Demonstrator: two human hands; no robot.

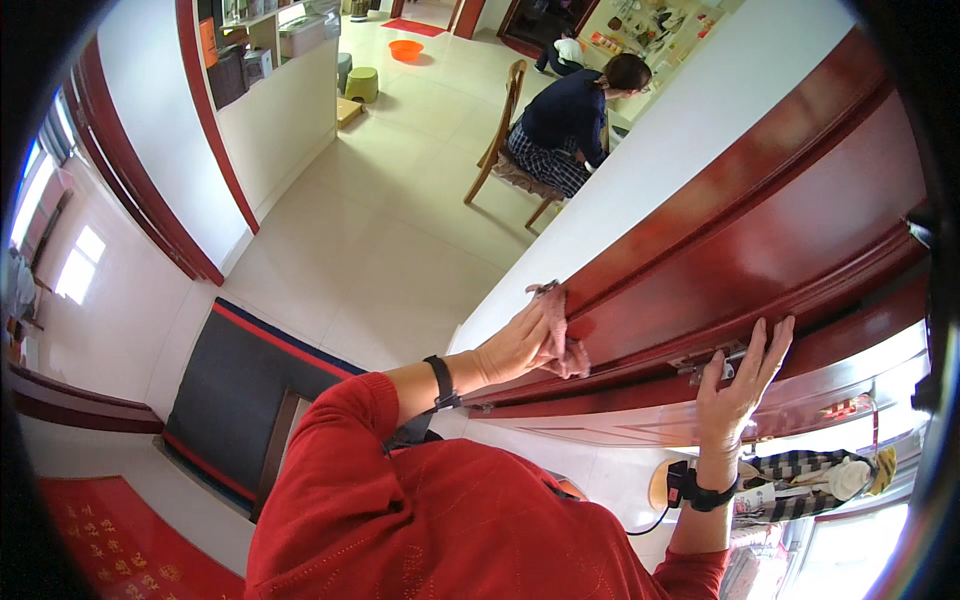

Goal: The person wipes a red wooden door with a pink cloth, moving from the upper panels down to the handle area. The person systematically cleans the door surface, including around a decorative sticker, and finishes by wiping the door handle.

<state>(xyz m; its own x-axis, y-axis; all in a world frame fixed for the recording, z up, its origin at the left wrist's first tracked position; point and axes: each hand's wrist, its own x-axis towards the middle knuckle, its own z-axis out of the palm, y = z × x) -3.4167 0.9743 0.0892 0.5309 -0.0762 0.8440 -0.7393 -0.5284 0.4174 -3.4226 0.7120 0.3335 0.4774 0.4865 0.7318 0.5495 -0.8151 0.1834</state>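
Observation:
My left hand [517,341] presses a pinkish cloth [559,337] against the edge of a dark red wooden door [675,285]. The cloth is bunched under its fingers and hangs past them. My right hand [739,382] rests at the door's edge, fingers spread, beside a metal door handle [709,367]; nothing is seen held in it. Both wrists wear black bands, and a thin cable runs from the right one. Part of the handle is hidden behind the right hand.
A dark floor mat [232,375] with red edging lies at the lower left. Beyond the white wall [660,172], a person [562,112] sits on a wooden chair [491,150]; another crouches farther back. A green stool [362,84] and an orange basin [406,50] stand on the tiled floor.

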